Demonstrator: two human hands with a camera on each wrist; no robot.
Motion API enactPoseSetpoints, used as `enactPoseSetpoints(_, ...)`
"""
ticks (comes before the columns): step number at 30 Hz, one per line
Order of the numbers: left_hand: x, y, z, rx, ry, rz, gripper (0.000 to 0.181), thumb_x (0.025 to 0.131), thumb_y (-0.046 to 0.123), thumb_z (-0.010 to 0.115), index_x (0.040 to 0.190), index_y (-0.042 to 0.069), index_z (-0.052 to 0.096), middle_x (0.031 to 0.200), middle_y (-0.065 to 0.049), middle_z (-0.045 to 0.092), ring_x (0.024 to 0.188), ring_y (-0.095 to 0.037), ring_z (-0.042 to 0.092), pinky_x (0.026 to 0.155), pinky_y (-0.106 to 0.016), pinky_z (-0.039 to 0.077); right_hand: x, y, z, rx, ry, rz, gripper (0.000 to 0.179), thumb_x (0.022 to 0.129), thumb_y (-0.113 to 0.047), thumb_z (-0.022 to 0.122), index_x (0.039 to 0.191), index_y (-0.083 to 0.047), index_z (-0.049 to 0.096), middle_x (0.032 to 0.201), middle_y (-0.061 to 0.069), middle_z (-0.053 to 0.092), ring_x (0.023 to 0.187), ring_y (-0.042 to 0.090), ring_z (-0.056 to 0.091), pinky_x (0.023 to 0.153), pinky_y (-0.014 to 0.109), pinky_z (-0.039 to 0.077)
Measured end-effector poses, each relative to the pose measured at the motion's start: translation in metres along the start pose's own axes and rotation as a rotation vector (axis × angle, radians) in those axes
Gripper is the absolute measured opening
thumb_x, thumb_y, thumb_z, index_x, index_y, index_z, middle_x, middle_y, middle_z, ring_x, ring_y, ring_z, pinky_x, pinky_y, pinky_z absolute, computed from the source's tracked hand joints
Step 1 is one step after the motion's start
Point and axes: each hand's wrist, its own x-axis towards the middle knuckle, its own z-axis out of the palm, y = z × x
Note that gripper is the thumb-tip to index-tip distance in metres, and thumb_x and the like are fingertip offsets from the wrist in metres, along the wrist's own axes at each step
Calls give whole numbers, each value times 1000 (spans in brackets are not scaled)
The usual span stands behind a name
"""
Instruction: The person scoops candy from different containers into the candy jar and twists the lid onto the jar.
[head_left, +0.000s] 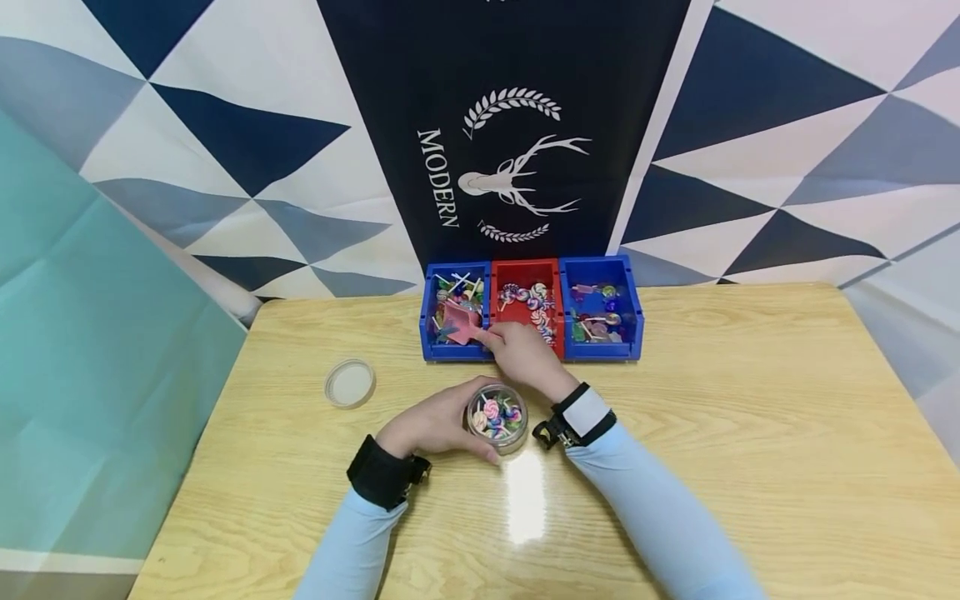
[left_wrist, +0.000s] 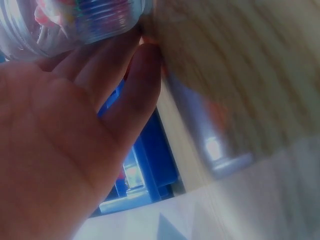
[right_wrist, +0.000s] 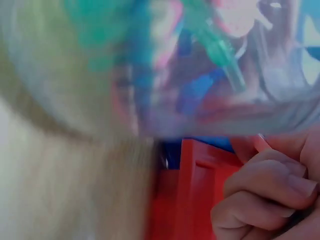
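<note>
My left hand (head_left: 438, 421) holds a clear round jar (head_left: 512, 444) on the table, thumb on the near side and fingers round the far side. Small lollipop charms (head_left: 492, 410) fill the jar, which has no lid on. In the left wrist view the jar (left_wrist: 95, 25) rests against the fingers. With my right hand (head_left: 528, 357) I grip the handle of a small pink scoop (head_left: 461, 322). The scoop's head is in the left blue bin (head_left: 457, 352), among mixed charms. The right wrist view shows curled fingers (right_wrist: 265, 180) beyond the blurred jar.
A red bin (head_left: 525, 268) with swirl lollipop charms stands in the middle of the row. To its right is another blue bin (head_left: 633, 333) holding assorted small charms. A round lid (head_left: 349, 383) lies on the wooden table (head_left: 750, 417) at the left. Patterned cloth hangs behind.
</note>
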Motion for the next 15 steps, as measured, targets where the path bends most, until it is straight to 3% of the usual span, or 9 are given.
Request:
enactPoseSetpoints(3,-1,0,-1,6,3,-8,87,70,27,93,143,20,44,134,8,55,124,-9,51,109,-32,38,1,3,4,75,-7,16,41,107,-36,46,82,-8,65,67,3,46,60,19,46,58,32,36)
enactPoseSetpoints(5,-2,0,-2,3,6,-7,87,71,27,93,142,21,44,134,8,55,123,-8,51,109,-31,38,0,2,7,56,8,1,38,106,-35,47,86,-9,67,68,4,48,61,19,48,58,32,37)
enactPoseSetpoints(12,0,0,1,-36,-4,9,87,74,24,91,144,23,40,135,7,54,120,-7,53,107,-29,40,-6,-6,10,-286,130,-120,29,102,-34,58,99,-10,72,75,5,66,71,25,63,61,40,51)
enactPoseSetpoints(15,0,1,1,-23,-2,3,87,73,26,91,145,23,40,135,8,54,120,-7,53,108,-29,40,-7,-6,8,-316,127,-122,28,101,-37,60,102,-12,73,76,5,66,71,25,63,59,40,51)
